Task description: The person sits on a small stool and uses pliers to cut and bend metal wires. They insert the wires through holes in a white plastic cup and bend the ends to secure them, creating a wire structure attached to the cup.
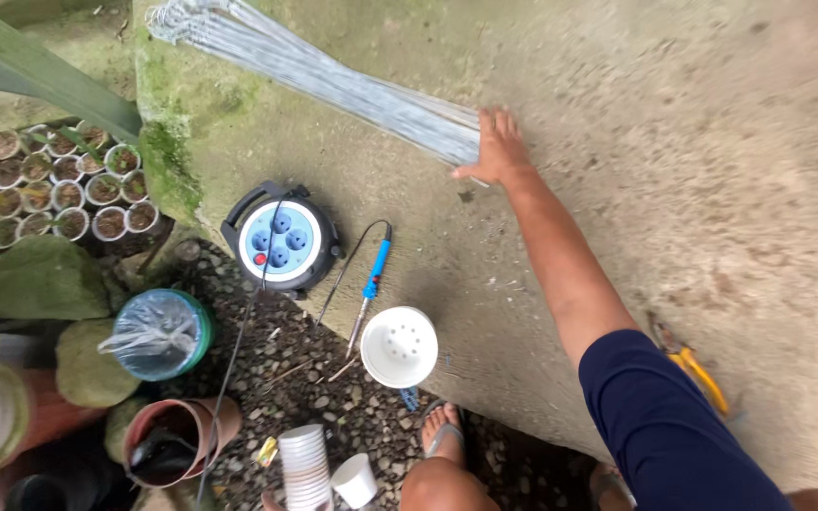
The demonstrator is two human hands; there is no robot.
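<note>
My right hand [496, 149] reaches far out over the concrete slab [674, 170] and lies flat on the near end of a long bundle of grey metal wires [333, 80]. The fingers are stretched out and the thumb sticks out to the left. The bundle runs away toward the upper left. My left hand is out of view. Close to me on the slab lie a blue-handled soldering iron [371, 284] and an upturned white plastic pot [400, 345] with holes in its bottom.
A blue and black extension cord reel [281, 237] sits at the slab's edge. Yellow-handled pliers [698, 374] lie behind my arm. On the gravel are a stack of white cups [305, 464], a single cup [354, 480], a terracotta pot [177, 440], a plastic-covered bucket [158, 333] and several seedling cups [49, 185]. My sandalled foot [444, 431] rests on the gravel.
</note>
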